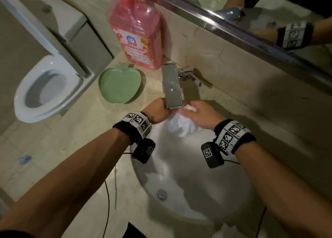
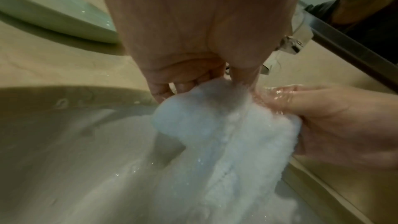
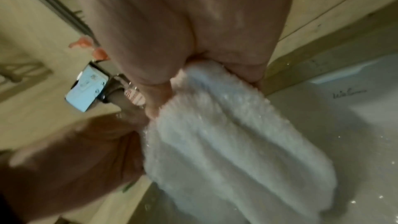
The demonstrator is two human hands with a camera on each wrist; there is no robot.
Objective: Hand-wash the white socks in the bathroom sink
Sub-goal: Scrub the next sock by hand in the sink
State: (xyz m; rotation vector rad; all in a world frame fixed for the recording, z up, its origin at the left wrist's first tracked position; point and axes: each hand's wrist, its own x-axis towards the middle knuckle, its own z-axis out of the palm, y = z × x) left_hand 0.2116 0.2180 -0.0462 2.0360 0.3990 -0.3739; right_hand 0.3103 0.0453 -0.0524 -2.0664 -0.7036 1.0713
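Observation:
A wet white sock (image 1: 181, 125) hangs bunched between both hands at the far rim of the white sink (image 1: 197, 189), right under the chrome tap spout (image 1: 172, 90). My left hand (image 1: 158, 110) grips its left side; in the left wrist view its fingers (image 2: 183, 81) curl over the sock (image 2: 226, 134). My right hand (image 1: 197, 114) pinches the sock's top and right side, seen in the right wrist view as the sock (image 3: 232, 142) trailing from my fingers (image 3: 159, 94). Water runs over the right hand (image 2: 323, 108) in the left wrist view.
A pink detergent bottle (image 1: 137, 31) stands on the counter behind a green apple-shaped dish (image 1: 119, 84). The sink drain (image 1: 162, 194) lies near the front. A toilet (image 1: 45, 86) stands to the left, a mirror (image 1: 260, 13) runs along the back wall.

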